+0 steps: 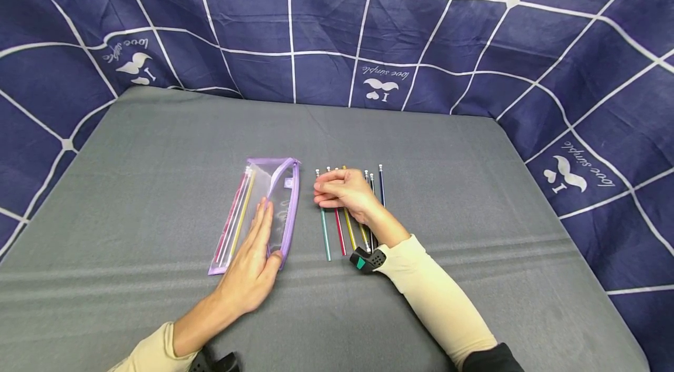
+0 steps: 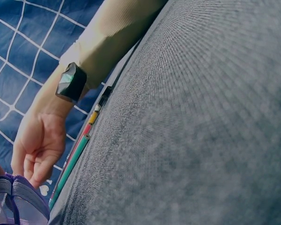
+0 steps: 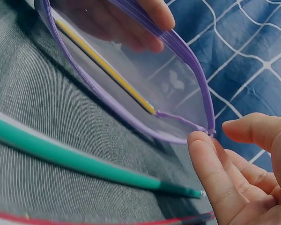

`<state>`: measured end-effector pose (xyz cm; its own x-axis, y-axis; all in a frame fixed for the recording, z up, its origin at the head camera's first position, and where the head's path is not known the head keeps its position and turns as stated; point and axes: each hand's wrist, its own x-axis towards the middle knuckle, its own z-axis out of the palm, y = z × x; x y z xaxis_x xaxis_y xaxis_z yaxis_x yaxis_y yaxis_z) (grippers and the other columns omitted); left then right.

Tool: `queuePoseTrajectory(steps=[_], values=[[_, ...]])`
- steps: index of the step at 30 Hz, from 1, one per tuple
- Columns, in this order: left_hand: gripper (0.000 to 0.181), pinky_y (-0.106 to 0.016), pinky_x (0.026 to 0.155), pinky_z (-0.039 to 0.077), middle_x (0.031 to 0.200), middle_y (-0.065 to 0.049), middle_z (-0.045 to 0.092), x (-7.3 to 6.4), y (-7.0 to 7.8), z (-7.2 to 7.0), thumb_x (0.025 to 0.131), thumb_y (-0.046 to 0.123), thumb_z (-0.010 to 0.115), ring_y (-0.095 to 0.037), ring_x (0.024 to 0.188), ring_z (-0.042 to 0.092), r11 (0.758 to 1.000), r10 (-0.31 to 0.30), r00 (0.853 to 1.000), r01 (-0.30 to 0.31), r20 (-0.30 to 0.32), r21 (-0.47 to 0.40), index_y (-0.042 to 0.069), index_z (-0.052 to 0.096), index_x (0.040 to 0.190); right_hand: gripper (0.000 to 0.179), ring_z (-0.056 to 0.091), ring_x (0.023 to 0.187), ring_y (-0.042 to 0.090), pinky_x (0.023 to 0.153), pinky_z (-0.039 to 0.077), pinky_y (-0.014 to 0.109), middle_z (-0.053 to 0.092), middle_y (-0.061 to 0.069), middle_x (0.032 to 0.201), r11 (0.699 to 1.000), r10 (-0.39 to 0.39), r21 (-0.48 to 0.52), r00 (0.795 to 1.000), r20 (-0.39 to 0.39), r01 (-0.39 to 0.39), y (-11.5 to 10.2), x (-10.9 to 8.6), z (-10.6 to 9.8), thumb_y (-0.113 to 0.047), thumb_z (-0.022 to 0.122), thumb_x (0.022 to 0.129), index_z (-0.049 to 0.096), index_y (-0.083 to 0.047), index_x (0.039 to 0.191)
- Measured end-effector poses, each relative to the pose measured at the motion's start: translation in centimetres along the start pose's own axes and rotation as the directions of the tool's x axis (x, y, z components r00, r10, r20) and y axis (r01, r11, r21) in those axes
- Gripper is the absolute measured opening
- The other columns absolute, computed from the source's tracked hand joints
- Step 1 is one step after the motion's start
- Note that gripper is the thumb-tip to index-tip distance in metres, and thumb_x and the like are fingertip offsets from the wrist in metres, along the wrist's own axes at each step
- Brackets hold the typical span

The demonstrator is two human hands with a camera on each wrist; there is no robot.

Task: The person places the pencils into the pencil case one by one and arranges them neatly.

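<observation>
A clear pencil pouch (image 1: 277,208) with purple zipper edging lies left of the middle, its mouth gaping to the right. Several pencils, one of them yellow (image 1: 241,208), lie inside it along the left side. My left hand (image 1: 247,275) rests on the pouch with long, straight fingers; in the right wrist view one fingertip (image 3: 161,16) reaches over the zipper edge. Loosely bent, my right hand (image 1: 344,192) hovers over loose pencils with nothing in its fingers. Beneath it are a teal pencil (image 1: 325,237), a red pencil (image 1: 339,234) and a yellow pencil (image 1: 349,231), partly hidden.
A dark blue pencil (image 1: 381,185) and black pencils (image 1: 372,182) lie at the right of the row. Grey cloth (image 1: 453,185) covers the table. Behind and at the sides hangs a blue checked curtain (image 1: 326,21).
</observation>
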<state>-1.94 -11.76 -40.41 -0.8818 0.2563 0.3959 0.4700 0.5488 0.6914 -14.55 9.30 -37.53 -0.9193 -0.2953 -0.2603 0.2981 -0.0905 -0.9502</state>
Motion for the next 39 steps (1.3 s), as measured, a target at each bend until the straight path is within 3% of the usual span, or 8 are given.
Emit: queuePoseTrajectory(steps=[11,39], values=[[0.086,-0.044,0.121,0.010,0.161,-0.027,0.013,0.0,-0.1,0.2,0.079,-0.004,0.054,-0.035,0.148,0.013,1.000,0.019,1.000,-0.019,-0.012,-0.004,-0.006,0.014,0.155,0.031,0.070,0.062,0.016,0.060,0.059,0.025,0.070,0.010,0.077,1.000,-0.009,0.001,0.999,-0.045,0.009,-0.1,-0.3,-1.3,0.010,0.062,0.087,0.057,0.020,0.116],[0.086,-0.040,0.121,0.009,0.160,-0.027,0.013,0.0,0.0,0.1,0.080,-0.004,0.054,-0.037,0.148,0.014,1.000,0.005,1.000,-0.005,-0.003,0.004,-0.004,0.014,0.156,0.034,0.071,0.065,0.016,0.064,0.060,0.027,0.071,0.009,0.075,0.999,-0.032,-0.018,0.991,-0.128,0.030,-0.6,-1.5,-5.5,0.008,0.063,0.088,0.055,0.021,0.118]])
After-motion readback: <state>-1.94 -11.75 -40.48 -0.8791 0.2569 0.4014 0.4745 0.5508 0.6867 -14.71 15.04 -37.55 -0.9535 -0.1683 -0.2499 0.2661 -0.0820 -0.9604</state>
